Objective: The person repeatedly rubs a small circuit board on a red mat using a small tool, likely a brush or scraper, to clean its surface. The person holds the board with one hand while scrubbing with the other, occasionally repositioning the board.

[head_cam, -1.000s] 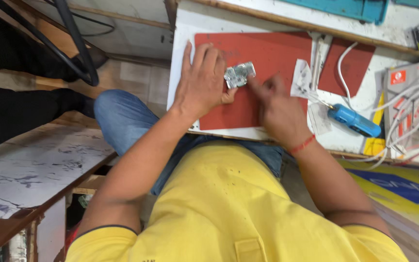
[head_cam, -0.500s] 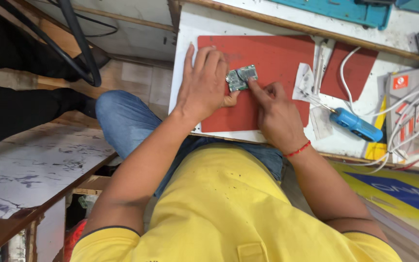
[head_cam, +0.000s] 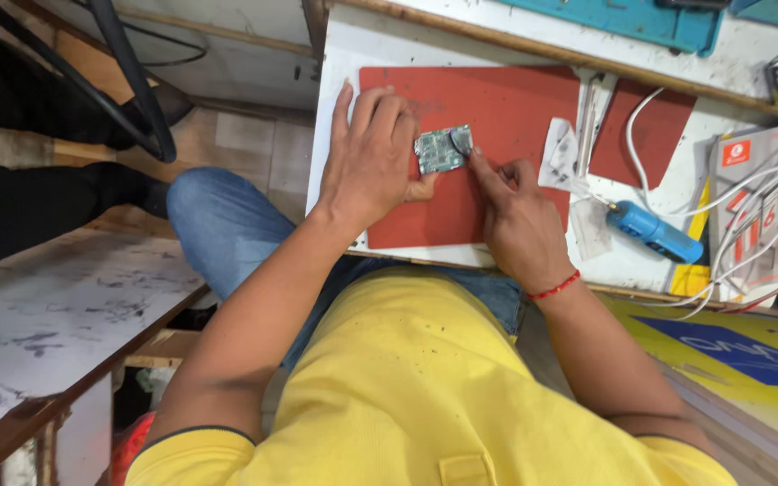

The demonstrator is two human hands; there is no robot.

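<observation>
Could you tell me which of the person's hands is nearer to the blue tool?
Right. The right hand lies just left of the blue tool; the left hand is farther left, beyond the circuit board.

My left hand (head_cam: pixel 373 157) lies flat, fingers spread, thumb against the small circuit board's (head_cam: pixel 441 149) left edge. My right hand (head_cam: pixel 513 216) is loosely curled, index fingertip pressed on its right corner.

We look down on a white, scuffed counter (head_cam: pixel 339 108) edged at the back by a wooden rail (head_cam: pixel 587 58). Beyond it to the left lies a floor of pale beige tiles (head_cam: pixel 254 148). Lower left, a grey-white stained slab with a wooden rim (head_cam: pixel 56 315) juts in. A yellow board with a blue patch (head_cam: pixel 749 351) leans at the right. The light is even and soft.
</observation>
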